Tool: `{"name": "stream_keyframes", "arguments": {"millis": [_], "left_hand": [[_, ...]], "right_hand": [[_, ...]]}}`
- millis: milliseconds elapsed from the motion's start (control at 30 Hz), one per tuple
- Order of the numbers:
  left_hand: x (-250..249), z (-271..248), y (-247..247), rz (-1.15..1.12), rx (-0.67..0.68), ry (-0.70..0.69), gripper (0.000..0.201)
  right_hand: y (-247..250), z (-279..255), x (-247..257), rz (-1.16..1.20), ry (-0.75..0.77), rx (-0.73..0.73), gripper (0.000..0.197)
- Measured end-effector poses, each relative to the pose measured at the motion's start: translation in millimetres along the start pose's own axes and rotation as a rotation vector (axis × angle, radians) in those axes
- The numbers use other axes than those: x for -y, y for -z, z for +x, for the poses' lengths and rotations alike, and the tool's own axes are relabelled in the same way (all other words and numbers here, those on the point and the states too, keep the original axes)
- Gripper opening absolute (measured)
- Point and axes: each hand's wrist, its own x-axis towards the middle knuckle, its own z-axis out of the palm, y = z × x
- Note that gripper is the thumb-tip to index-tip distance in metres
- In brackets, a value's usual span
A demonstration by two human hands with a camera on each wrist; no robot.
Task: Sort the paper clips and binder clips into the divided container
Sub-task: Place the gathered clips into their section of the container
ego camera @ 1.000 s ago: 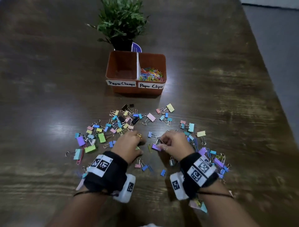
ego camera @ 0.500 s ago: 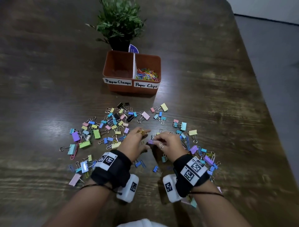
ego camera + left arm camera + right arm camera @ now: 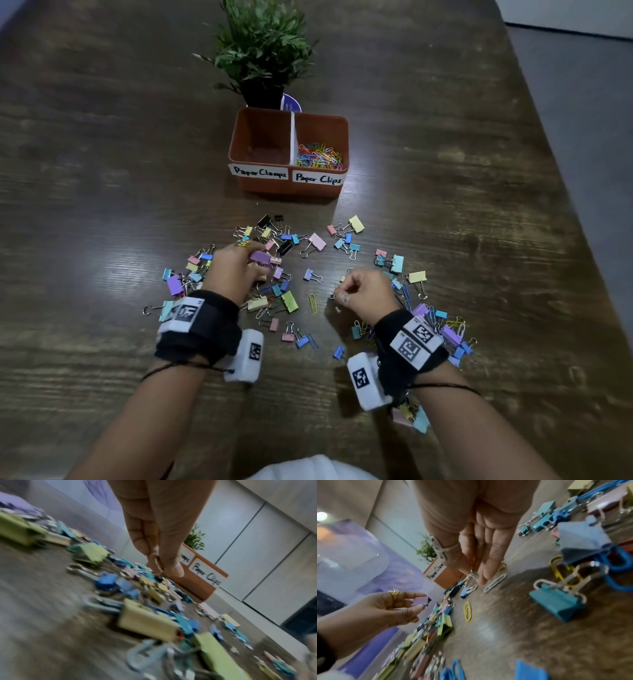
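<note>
Dark brown wooden table (image 3: 102, 171) fills my view, with a small green plant in a black pot (image 3: 262, 54) at the far end. Just in front of the plant stands the orange plastic box with a white divider (image 3: 289, 190). Its right side holds a pile of thin coloured wire paper clips (image 3: 318, 157); its left side, marked for clamps, looks empty. Lots of small coloured metal binder clips (image 3: 289, 301) lie scattered between the box and my hands. My left hand (image 3: 236, 270) pinches a purple binder clip (image 3: 261, 257) between thumb and fingers, lifted above the pile. My right hand (image 3: 364, 291) has its fingers pressed together on a small silver wire clip (image 3: 474, 573), low over the table. I think the purple clip could slip, because only the fingertips hold it. It could also land on the wrong side, since the two sides sit so close.
</note>
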Motion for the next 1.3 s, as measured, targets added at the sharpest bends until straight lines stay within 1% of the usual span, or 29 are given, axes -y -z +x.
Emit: {"name": "stream_keyframes", "arguments": {"millis": [67, 133, 167, 200, 267, 333, 433, 500, 533, 567, 633, 700, 733, 767, 833, 900, 967, 1033, 1100, 1167, 1233, 1300], "left_hand": [[14.7, 1.7, 9.1, 0.046, -0.023, 0.024, 0.037], [23.4, 0.1, 13.4, 0.207, -0.051, -0.014, 0.024], [26.6, -1.2, 14.0, 0.269, -0.060, -0.043, 0.019], [27.4, -3.5, 13.9, 0.304, -0.068, -0.065, 0.019], [25.7, -9.3, 10.0, 0.321, -0.066, -0.106, 0.026], [19.6, -13.9, 1.3, 0.323, -0.059, -0.193, 0.030], [0.4, -16.1, -15.7, 0.289, 0.023, -0.320, 0.021], [-11.6, -12.0, -25.9, 0.318, 0.109, -0.351, 0.024], [-15.5, -9.5, -29.9, 0.360, 0.138, -0.347, 0.028], [-17.3, -7.5, -32.9, 0.392, 0.145, -0.331, 0.031], [-16.3, -4.0, -37.0, 0.414, 0.116, -0.256, 0.035], [-15.6, -3.7, -38.3, 0.397, 0.113, -0.185, 0.034], [-15.3, -5.0, -37.5, 0.388, 0.131, -0.171, 0.033], [-14.8, -6.1, -36.9, 0.392, 0.158, -0.172, 0.034], [-15.1, -8.2, -34.7, 0.425, 0.187, -0.198, 0.037], [-20.9, -6.5, -33.8, 0.428, 0.154, -0.250, 0.036], [-34.0, -1.7, -36.1, 0.375, 0.149, -0.313, 0.030], [-53.5, 5.1, -41.9, 0.353, 0.196, -0.385, 0.026], [-77.1, 13.0, -50.7, 0.446, 0.257, -0.483, 0.028], [-99.8, 20.5, -62.7, 0.613, 0.334, -0.616, 0.034], [-117.4, 26.5, -77.4, 0.731, 0.402, -0.734, 0.042], [-127.8, 29.7, -92.1, 0.825, 0.455, -0.829, 0.062]], "right_hand": [[-10.0, 1.0, -0.3, -0.091, 0.040, 0.085, 0.023], [-18.1, 1.2, 1.9, -0.178, 0.088, 0.128, 0.024], [-20.6, 1.4, 2.8, -0.238, 0.108, 0.116, 0.025], [-22.1, 1.6, 2.8, -0.306, 0.112, 0.086, 0.027], [-20.1, -0.1, 4.3, -0.431, 0.091, -0.012, 0.028], [-17.5, -1.6, 4.9, -0.503, 0.067, -0.068, 0.028], [-21.8, -2.8, 6.1, -0.518, 0.053, -0.021, 0.030], [-30.7, -4.9, 9.7, -0.524, 0.058, 0.038, 0.027], [-35.7, -6.6, 11.9, -0.526, 0.066, 0.064, 0.027], [-40.3, -8.0, 13.9, -0.529, 0.077, 0.082, 0.032], [-46.6, -7.9, 16.8, -0.562, 0.087, 0.117, 0.041], [-47.5, -7.3, 21.3, -0.623, 0.104, 0.138, 0.036], [-46.7, -6.8, 22.4, -0.654, 0.118, 0.144, 0.032], [-45.8, -6.3, 22.6, -0.680, 0.126, 0.152, 0.031], [-44.2, -7.6, 21.9, -0.728, 0.122, 0.177, 0.036], [-42.0, -9.6, 20.1, -0.796, 0.115, 0.197, 0.043], [-37.9, -12.0, 17.4, -0.883, 0.108, 0.233, 0.044], [-29.7, -14.4, 13.8, -0.926, 0.092, 0.248, 0.044], [-17.0, -15.4, 7.7, -0.900, 0.040, 0.209, 0.042], [-4.6, -15.6, -2.6, -0.865, 0.002, 0.141, 0.041], [4.1, -14.5, -12.9, -0.852, -0.018, 0.115, 0.036], [10.5, -13.9, -18.4, -0.845, -0.035, 0.121, 0.033]]}}
